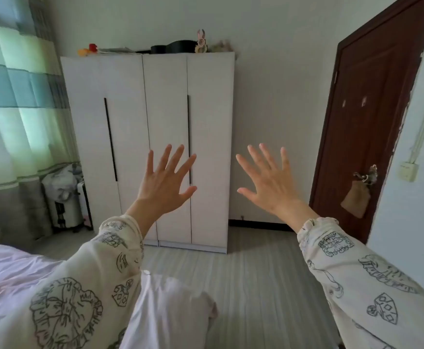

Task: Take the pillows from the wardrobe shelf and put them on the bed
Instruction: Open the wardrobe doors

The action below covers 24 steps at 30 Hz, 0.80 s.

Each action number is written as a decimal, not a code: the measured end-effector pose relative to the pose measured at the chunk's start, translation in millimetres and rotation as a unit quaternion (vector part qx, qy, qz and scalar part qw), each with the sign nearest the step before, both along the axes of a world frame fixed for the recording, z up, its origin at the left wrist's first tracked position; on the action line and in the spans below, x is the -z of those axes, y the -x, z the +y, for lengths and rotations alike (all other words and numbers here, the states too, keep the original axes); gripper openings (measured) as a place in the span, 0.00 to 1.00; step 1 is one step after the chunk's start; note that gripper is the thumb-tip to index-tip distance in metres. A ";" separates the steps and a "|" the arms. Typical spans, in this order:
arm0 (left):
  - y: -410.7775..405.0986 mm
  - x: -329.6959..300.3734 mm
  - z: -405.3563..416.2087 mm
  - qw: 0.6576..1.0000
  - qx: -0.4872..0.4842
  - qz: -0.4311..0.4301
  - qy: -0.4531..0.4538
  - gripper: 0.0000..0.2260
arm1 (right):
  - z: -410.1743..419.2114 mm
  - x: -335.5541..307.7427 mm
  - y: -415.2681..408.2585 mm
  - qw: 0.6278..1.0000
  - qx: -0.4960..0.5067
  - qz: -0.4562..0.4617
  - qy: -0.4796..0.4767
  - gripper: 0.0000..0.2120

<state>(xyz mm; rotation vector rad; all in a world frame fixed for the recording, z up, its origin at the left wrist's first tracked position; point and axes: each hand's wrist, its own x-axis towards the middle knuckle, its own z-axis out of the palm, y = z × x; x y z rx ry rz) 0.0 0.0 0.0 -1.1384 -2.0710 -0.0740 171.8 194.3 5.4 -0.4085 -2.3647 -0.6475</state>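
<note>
A white wardrobe (155,137) stands against the far wall with all its doors closed, so its shelves and any pillows are hidden. The bed (9,278), covered in a pale pink sheet, fills the lower left. My left hand (165,182) is raised in front of the wardrobe doors, fingers spread and holding nothing. My right hand (266,182) is raised beside it at the same height, fingers also spread and empty. Both hands are well short of the wardrobe.
A dark brown door (367,127) with a handle and a hanging pouch is shut at the right. Green curtains (12,109) hang at the left, with a covered appliance (64,197) below. Small items sit on the wardrobe top. Grey plank floor (256,285) lies between me and the wardrobe.
</note>
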 end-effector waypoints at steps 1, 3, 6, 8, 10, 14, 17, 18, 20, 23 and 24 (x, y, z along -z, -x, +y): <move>10.0 4.5 11.1 1.000 -0.001 -0.013 0.007 0.34 | 8.8 2.7 12.8 1.000 0.009 -0.009 0.005 0.36; 37.6 14.5 36.3 0.999 0.004 -0.032 0.006 0.33 | 31.4 8.7 43.9 1.000 0.019 -0.022 0.000 0.35; 81.8 27.9 73.6 0.998 0.022 -0.062 0.000 0.32 | 62.1 15.6 92.5 0.999 0.005 -0.032 0.012 0.33; 109.8 33.1 97.0 0.996 0.030 -0.082 0.009 0.31 | 82.9 20.3 120.7 0.999 -0.011 -0.012 0.040 0.33; 135.9 38.7 122.8 0.993 0.044 -0.111 -0.003 0.29 | 102.7 25.7 147.7 0.996 -0.038 0.024 0.080 0.32; 172.5 45.2 169.5 0.983 0.078 -0.162 -0.043 0.28 | 145.5 36.8 189.9 0.988 -0.074 0.073 0.116 0.31; 203.3 55.1 205.0 0.969 0.096 -0.213 -0.082 0.27 | 185.2 51.8 221.2 0.983 -0.086 0.073 0.144 0.31; 213.9 59.1 216.0 0.965 0.097 -0.225 -0.094 0.27 | 198.1 58.1 231.9 0.982 -0.089 0.065 0.153 0.30; 236.0 69.4 238.9 0.960 0.098 -0.237 -0.109 0.27 | 224.3 69.5 254.2 0.980 -0.099 0.049 0.163 0.30; 271.6 82.4 276.6 0.959 0.088 -0.245 -0.112 0.25 | 267.9 80.5 289.6 0.972 -0.118 0.057 0.194 0.30; 284.5 86.0 290.1 0.959 0.083 -0.247 -0.112 0.25 | 284.0 83.8 301.6 0.968 -0.121 0.068 0.209 0.30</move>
